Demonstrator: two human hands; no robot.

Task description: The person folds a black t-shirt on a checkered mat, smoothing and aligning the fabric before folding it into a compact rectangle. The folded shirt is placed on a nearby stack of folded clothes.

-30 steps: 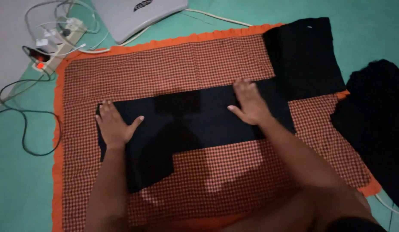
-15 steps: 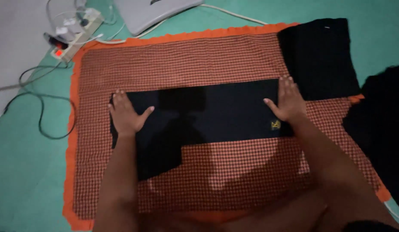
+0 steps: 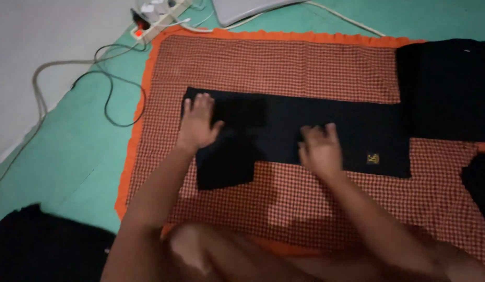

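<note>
Observation, head view: the person sits on the floor at the near edge of an orange-and-brown checked mat (image 3: 305,62) with an orange frilled border, laid over a green floor covering (image 3: 80,156). A black garment (image 3: 315,122) lies flat across the middle of the mat as a long horizontal band; at its left end a narrower flap hangs down toward the person, so the outline reads as an L. A small yellow emblem (image 3: 373,158) shows near the band's lower right edge. Left hand (image 3: 196,125): palm down, fingers spread, pressing flat on the left end of the garment, nothing enclosed in its grip. Right hand (image 3: 320,150): palm down near the band's middle lower edge, fingers slightly curled on the cloth; grip open, pressing rather than pinching as far as I can tell. Judged progress: the garment looks already folded lengthwise into a neat strip and is being smoothed; the hanging left flap and the crosswise folds appear not yet done. A second folded black piece (image 3: 446,89) lies at the mat's far right corner, touching the band's right end, which suggests one item finished. More dark cloth (image 3: 39,245) sits on the floor at near left, unfolded as far as visible. A power strip (image 3: 159,18) with cables (image 3: 96,78) lies beyond the mat's far left corner.
</note>
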